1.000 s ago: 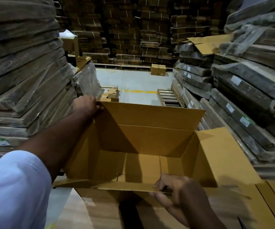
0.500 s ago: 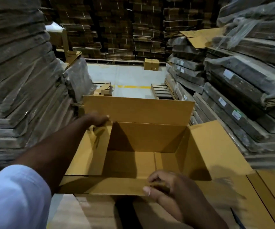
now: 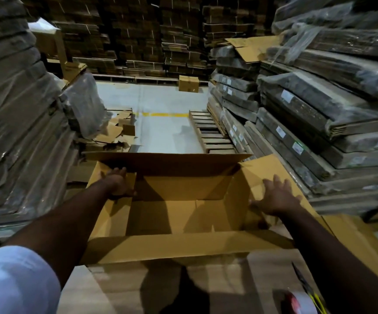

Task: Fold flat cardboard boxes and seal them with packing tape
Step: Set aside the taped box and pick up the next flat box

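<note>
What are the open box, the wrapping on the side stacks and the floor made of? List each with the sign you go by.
Open box: brown cardboard, matte; creased flaps and cut slits show.
Wrapping on the side stacks: apparently clear plastic film, glossy and wrinkled, with flat cardboard sheets visible through it.
Floor: looks like smooth grey concrete, with a painted yellow line across it; the finish is uncertain from here.

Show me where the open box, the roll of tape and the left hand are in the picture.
open box (image 3: 183, 248), head view, on the near flap.
roll of tape (image 3: 301, 302), head view, on its pale outer side at the bottom edge.
left hand (image 3: 119, 182), head view, on the back of the hand.
</note>
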Available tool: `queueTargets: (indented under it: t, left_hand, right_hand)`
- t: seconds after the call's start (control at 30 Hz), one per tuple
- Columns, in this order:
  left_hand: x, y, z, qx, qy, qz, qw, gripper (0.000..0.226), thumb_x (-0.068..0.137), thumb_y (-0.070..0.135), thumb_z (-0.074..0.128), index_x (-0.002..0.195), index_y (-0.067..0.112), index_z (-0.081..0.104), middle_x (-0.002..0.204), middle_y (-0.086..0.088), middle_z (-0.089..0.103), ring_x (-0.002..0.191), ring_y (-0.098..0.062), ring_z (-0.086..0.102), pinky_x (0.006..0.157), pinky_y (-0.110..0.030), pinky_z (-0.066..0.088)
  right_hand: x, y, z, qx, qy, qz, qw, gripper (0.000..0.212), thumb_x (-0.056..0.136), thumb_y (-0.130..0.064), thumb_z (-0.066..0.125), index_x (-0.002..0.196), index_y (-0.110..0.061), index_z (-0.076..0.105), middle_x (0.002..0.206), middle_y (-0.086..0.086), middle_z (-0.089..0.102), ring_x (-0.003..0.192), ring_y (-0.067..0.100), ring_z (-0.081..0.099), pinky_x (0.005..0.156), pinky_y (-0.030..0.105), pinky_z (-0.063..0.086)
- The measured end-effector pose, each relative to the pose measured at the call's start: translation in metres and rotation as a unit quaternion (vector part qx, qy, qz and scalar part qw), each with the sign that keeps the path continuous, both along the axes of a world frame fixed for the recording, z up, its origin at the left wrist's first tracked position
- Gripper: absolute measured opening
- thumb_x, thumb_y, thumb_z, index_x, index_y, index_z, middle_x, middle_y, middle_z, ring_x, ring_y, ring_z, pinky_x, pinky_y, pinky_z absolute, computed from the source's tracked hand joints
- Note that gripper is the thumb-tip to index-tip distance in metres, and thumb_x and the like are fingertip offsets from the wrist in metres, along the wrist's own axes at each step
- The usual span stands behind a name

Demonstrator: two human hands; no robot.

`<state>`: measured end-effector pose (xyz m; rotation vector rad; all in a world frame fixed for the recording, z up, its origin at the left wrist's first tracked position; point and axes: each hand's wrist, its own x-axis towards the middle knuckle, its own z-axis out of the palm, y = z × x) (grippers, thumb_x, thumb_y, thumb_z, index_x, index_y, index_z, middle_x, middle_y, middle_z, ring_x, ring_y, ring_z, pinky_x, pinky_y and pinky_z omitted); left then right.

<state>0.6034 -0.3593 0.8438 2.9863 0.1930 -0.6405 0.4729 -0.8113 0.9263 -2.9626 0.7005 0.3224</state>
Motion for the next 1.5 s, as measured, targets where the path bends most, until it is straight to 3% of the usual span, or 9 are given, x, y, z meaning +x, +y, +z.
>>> queueTargets:
  t: [0.13,0.27,0.47,0.77,0.93,1.07,1.23,1.37,1.5]
  left_hand:
    - [-0.004,-0.002,-0.002,-0.057,-0.028,0.044,0.997,0.101,0.08,0.057,0.081,0.159,0.021,0.029,0.163,-0.013,0.032,0.148,-0.035,0.034,0.123,-0.049,0.027]
    - [-0.005,-0.003,0.001,-0.103,-0.062,0.021,0.993,0.14,0.074,0.053,0.087,0.162,0.03,-0.018,0.174,-0.01,-0.003,0.157,-0.039,0.017,0.125,-0.06,0.019]
    - [-0.002,-0.01,0.03,-0.245,-0.186,0.068,0.949,0.139,0.082,0.028,0.087,0.155,0.046,-0.029,0.171,-0.021,0.008,0.15,-0.045,0.033,0.11,-0.062,0.044]
    - [0.001,-0.015,0.04,-0.214,-0.17,0.086,0.958,0.124,0.089,0.032,0.081,0.161,0.039,-0.02,0.167,-0.024,0.016,0.149,-0.047,0.028,0.114,-0.061,0.038]
    - [0.004,-0.007,0.063,-0.101,-0.25,0.054,0.962,0.117,0.087,0.035,0.081,0.163,0.041,-0.008,0.172,-0.007,-0.02,0.157,-0.041,-0.011,0.122,-0.065,0.02]
    - [0.013,0.001,0.081,-0.048,-0.268,0.028,0.962,0.119,0.084,0.041,0.083,0.165,0.034,-0.004,0.173,-0.011,-0.01,0.158,-0.04,-0.011,0.124,-0.062,0.011]
    - [0.027,0.007,0.086,-0.018,-0.353,0.007,0.935,0.072,0.087,0.042,0.079,0.148,0.021,0.046,0.147,-0.015,0.051,0.144,-0.037,0.04,0.125,-0.059,0.016]
    - [0.023,0.009,0.101,-0.059,-0.219,-0.042,0.973,0.03,0.095,0.04,0.071,0.118,0.02,0.066,0.105,-0.006,0.071,0.094,-0.026,0.069,0.09,-0.045,0.058]
    - [-0.003,-0.009,0.106,-0.032,-0.004,-0.13,0.991,0.073,0.089,0.069,0.066,0.145,0.023,0.056,0.15,-0.003,0.053,0.135,-0.026,0.052,0.111,-0.04,0.045]
  right_hand:
    - [0.012,-0.029,-0.008,0.018,-0.066,-0.144,0.987,0.114,0.076,-0.062,0.082,0.162,-0.029,0.014,0.174,0.015,0.004,0.156,0.049,0.012,0.12,0.074,0.02]
    - [0.082,-0.137,-0.107,0.117,-0.115,-0.134,0.977,0.131,0.014,-0.083,0.084,0.132,-0.041,0.046,0.134,0.011,0.059,0.11,0.04,0.064,0.088,0.065,0.056]
    - [-0.005,-0.008,0.046,0.046,-0.238,-0.045,0.969,0.029,0.093,-0.031,0.075,0.112,-0.021,0.056,0.099,0.006,0.065,0.085,0.024,0.067,0.072,0.045,0.061]
    - [-0.01,0.078,0.023,0.204,0.263,0.23,0.914,0.076,0.098,-0.079,0.036,0.15,-0.025,0.05,0.137,0.004,0.06,0.117,0.027,0.062,0.094,0.045,0.055]
    - [-0.027,0.112,0.04,0.264,0.318,0.33,0.848,0.083,0.093,-0.082,0.046,0.161,-0.036,0.034,0.168,-0.004,0.033,0.151,0.023,0.034,0.123,0.05,0.03]
    - [-0.036,0.138,0.058,0.222,0.381,0.42,0.793,0.076,0.095,-0.058,0.068,0.16,-0.037,0.035,0.164,-0.005,0.035,0.14,0.019,0.04,0.11,0.041,0.042]
    - [-0.017,0.129,0.073,0.275,0.175,0.424,0.845,0.02,0.101,-0.043,0.063,0.115,-0.029,0.071,0.112,-0.005,0.07,0.101,0.017,0.067,0.087,0.044,0.06]
    - [0.011,0.116,0.041,0.094,-0.083,0.385,0.914,0.04,0.095,-0.065,0.061,0.115,-0.032,0.069,0.105,-0.012,0.068,0.093,0.016,0.062,0.07,0.035,0.045]
    - [0.022,0.119,-0.035,0.039,-0.158,0.315,0.935,0.054,0.096,-0.067,0.056,0.136,-0.031,0.062,0.133,-0.003,0.064,0.123,0.022,0.056,0.102,0.041,0.041]
